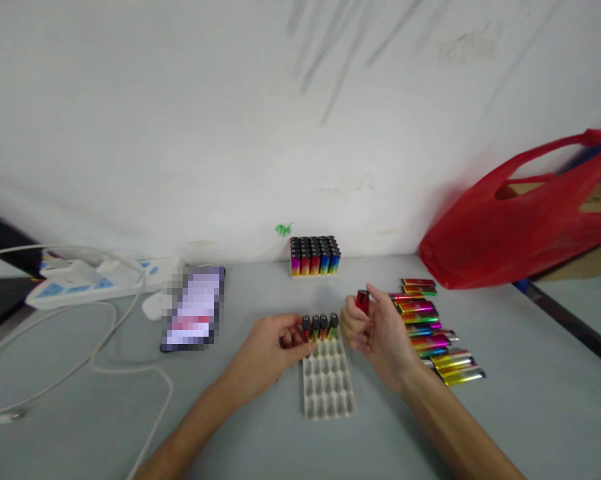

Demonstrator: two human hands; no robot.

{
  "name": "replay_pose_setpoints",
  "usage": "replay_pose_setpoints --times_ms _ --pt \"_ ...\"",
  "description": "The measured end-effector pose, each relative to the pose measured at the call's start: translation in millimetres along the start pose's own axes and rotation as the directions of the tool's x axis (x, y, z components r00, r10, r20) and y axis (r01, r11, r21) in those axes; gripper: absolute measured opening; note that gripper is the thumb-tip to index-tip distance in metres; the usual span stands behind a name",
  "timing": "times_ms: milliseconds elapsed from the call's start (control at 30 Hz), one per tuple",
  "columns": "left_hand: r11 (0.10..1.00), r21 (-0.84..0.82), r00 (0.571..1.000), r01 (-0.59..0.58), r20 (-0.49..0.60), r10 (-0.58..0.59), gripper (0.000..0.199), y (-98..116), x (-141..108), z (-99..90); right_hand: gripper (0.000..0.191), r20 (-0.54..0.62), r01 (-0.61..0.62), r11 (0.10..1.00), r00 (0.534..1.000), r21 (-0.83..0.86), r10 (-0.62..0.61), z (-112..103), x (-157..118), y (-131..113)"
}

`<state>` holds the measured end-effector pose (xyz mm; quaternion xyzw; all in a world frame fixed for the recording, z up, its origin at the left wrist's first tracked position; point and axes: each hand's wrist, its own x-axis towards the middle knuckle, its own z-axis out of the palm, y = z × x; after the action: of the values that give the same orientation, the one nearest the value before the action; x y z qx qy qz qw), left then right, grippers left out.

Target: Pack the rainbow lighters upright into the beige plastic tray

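Note:
A white slotted tray [327, 383] lies on the grey table in front of me, with several coloured lighters [320, 326] standing in its far row. My left hand [273, 350] rests at the tray's far left corner, its fingers against the leftmost lighter. My right hand [375, 330] hovers just right of the tray and pinches a red lighter [363, 301] upright between thumb and fingers. To its right a row of loose rainbow-coloured lighters [433, 331] lies flat on the table.
A full tray of lighters [314, 256] stands by the wall. A phone [194, 319] lies to the left, beside a white power strip [87, 281] and its cable [130, 373]. A red plastic bag [523, 223] sits at the right over a cardboard box.

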<state>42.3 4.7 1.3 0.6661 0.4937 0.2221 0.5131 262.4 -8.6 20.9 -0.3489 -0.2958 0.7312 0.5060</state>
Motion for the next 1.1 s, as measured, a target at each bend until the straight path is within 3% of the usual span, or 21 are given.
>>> replay_pose_setpoints --times_ms 133,400,567,733,1100 --pt "1.000 0.004 1.000 0.008 -0.003 -0.008 0.030 1.1 -0.5 0.2 0.055 0.038 -0.042 0.998 0.998 0.043 0.040 -5.6 1.4 2.5" --pt "1.000 -0.001 1.000 0.002 -0.002 -0.002 0.031 1.9 0.2 -1.0 0.042 0.008 -0.070 0.996 0.998 0.052 0.070 -2.6 0.0 6.7" --pt "1.000 0.005 1.000 -0.012 -0.015 0.012 0.030 1.1 -1.1 0.3 0.050 -0.015 -0.049 0.996 0.999 0.069 0.050 -3.1 0.3 7.3" --pt "1.000 0.004 1.000 -0.025 -0.012 0.025 0.027 0.2 0.2 0.5 0.056 0.034 -0.063 0.995 0.998 0.074 0.060 -4.4 -0.3 5.5" --pt "1.000 0.006 1.000 -0.022 -0.006 0.022 0.026 -1.4 1.3 -0.2 0.044 0.025 -0.068 0.996 0.997 0.053 0.067 -4.4 -0.2 8.0"
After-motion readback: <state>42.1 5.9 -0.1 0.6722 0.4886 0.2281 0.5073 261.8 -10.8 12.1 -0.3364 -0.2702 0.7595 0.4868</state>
